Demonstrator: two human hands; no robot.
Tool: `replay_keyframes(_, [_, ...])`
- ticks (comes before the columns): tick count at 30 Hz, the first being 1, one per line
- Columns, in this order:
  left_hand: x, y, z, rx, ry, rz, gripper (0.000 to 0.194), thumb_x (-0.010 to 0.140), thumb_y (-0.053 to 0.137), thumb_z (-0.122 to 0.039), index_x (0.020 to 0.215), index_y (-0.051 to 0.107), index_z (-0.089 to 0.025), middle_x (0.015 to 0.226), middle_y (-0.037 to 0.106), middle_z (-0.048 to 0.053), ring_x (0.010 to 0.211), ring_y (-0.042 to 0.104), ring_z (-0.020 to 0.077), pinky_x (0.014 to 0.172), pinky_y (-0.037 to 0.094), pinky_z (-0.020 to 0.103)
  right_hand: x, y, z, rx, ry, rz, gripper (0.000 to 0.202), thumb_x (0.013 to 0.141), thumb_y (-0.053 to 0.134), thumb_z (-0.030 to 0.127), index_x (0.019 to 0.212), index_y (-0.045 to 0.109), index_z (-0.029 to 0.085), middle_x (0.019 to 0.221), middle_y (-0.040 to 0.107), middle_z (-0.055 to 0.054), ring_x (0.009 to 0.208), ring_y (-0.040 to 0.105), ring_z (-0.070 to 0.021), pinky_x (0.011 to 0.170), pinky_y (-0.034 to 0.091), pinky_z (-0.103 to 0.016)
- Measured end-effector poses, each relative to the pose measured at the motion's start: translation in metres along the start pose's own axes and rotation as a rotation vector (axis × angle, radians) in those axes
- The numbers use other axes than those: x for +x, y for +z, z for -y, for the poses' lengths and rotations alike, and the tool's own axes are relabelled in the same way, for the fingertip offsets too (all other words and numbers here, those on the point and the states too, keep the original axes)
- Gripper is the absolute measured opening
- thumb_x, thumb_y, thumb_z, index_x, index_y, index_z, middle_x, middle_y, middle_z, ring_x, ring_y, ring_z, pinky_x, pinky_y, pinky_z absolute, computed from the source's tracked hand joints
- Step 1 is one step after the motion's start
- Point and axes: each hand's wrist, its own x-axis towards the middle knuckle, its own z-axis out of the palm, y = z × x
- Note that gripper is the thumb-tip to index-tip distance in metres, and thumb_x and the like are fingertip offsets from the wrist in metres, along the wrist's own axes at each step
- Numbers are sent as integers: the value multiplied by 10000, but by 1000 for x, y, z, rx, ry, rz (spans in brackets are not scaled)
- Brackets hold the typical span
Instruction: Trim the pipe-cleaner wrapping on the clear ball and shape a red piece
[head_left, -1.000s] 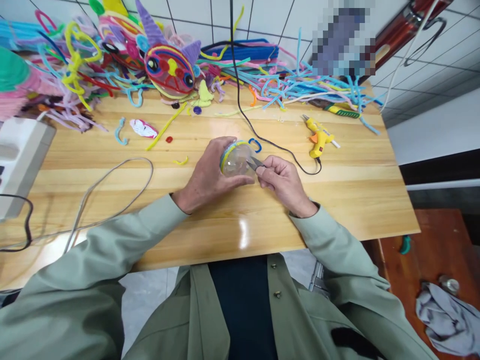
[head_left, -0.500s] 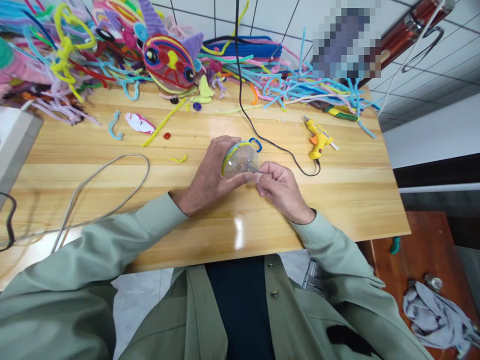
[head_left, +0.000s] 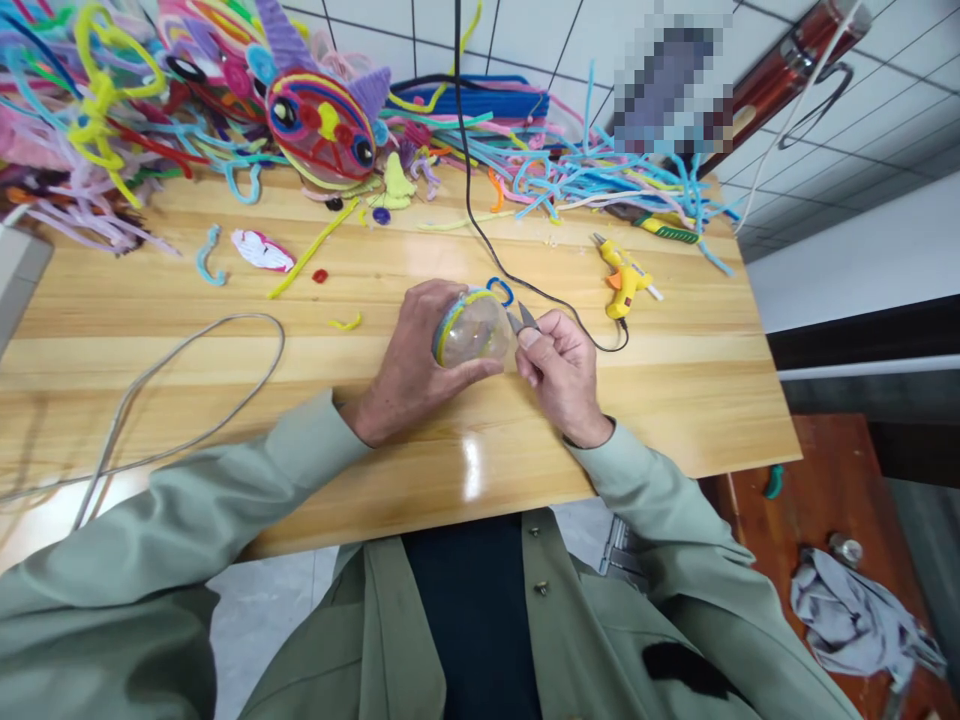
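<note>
My left hand point(head_left: 416, 360) is wrapped round a clear plastic ball point(head_left: 480, 335) with yellow and light blue fuzzy pipe cleaner along its left side. My right hand point(head_left: 561, 370) is closed on small scissors point(head_left: 523, 318), whose two grey blades stand apart and point up and left. Their handles are hidden in my fist. The blades are close to the ball's right side; whether they touch it I cannot tell. Just behind the ball lies a bent loop of dark blue pipe cleaner point(head_left: 499, 291).
A yellow glue gun point(head_left: 625, 277) lies to the right, its black cord point(head_left: 555, 293) running behind my hands. Along the back are heaped pipe cleaners point(head_left: 585, 180) and a decorated fish-like ball point(head_left: 326, 130). A grey cable point(head_left: 281, 340) loops at left; a yellow strip point(head_left: 313, 247) lies behind.
The scissor blades have come back from the ball and opened, with my right hand turned upward. My left hand still holds the ball. The whole view has shifted slightly.
</note>
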Motion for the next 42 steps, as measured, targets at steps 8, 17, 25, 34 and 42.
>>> replay_keyframes(8, [19, -27, -13, -14, -7, 40, 393, 1090, 740, -678, 1330, 729, -366, 1687, 646, 84, 1673, 526, 381, 1422, 380, 667, -6, -3, 2, -214, -166, 115, 519, 995, 788, 741, 878, 620, 264, 609, 642, 71, 500, 507, -108, 541, 408, -285])
replay_keyframes(17, [34, -37, -19, -146, -211, -179, 356, 1179, 631, -630, 1059, 665, -297, 1148, 816, -5, 1157, 764, 227, 1119, 606, 501, -1, -28, -6, -372, -176, 126, 500, 1053, 698, 746, 927, 649, 265, 677, 647, 51, 585, 548, -142, 606, 443, -312])
replay_keyframes(25, [135, -26, -4, 83, -235, 59, 576, 1102, 663, -757, 807, 529, -280, 811, 617, -12, 789, 573, 196, 779, 443, 391, 15, -50, -19, -982, -408, 267, 287, 1165, 633, 469, 1070, 769, 235, 984, 813, -87, 919, 682, -255, 904, 500, -415])
replay_keyframes(34, [243, 60, 19, 314, -376, 377, 471, 959, 910, -608, 830, 706, -203, 912, 725, -23, 901, 586, 141, 977, 482, 384, 12, -47, -35, -1045, -566, 272, 260, 1152, 681, 461, 1157, 759, 213, 1214, 818, -142, 1124, 694, -302, 999, 487, -467])
replay_keyframes(42, [181, -18, 26, 242, -150, 444, 615, 1132, 533, -715, 1428, 774, -233, 1469, 801, 37, 1360, 727, 265, 1229, 556, 447, 16, -51, -34, -935, -574, 252, 247, 1159, 668, 455, 1181, 740, 220, 1191, 818, -136, 1139, 719, -302, 1010, 519, -472])
